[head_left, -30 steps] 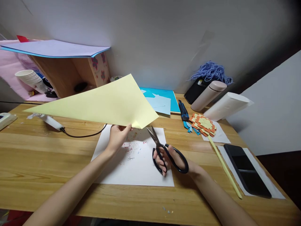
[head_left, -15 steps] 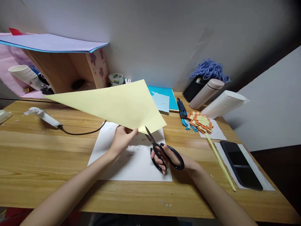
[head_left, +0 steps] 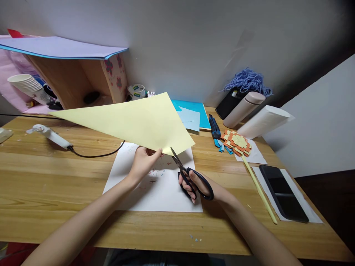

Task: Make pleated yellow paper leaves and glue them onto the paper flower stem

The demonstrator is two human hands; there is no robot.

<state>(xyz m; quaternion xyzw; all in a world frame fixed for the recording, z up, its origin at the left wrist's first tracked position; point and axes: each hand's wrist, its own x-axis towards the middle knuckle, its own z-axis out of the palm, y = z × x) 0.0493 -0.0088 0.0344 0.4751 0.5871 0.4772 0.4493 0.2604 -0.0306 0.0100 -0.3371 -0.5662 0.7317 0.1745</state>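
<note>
My left hand (head_left: 144, 161) pinches the near edge of a large pale yellow paper sheet (head_left: 133, 120) and holds it up above the desk. My right hand (head_left: 195, 184) has its fingers through the black handles of a pair of scissors (head_left: 188, 173). The scissor blades point up and left, with their tips at the sheet's near edge, just right of my left fingers. Under both hands lies a white sheet (head_left: 155, 184) with small red scraps on it.
A wooden desk (head_left: 55, 184) holds a white glue gun with a black cord (head_left: 52, 136), blue paper (head_left: 194, 114), a utility knife (head_left: 215, 127), an orange and yellow paper flower on a stick (head_left: 238, 142), a phone (head_left: 283, 192), a bottle (head_left: 244, 109), yarn (head_left: 246, 81) and a wooden box (head_left: 74, 81).
The yellow sheet swung right and down toward the scissors. My right hand brought the scissors up and left until the blades met the sheet's edge.
</note>
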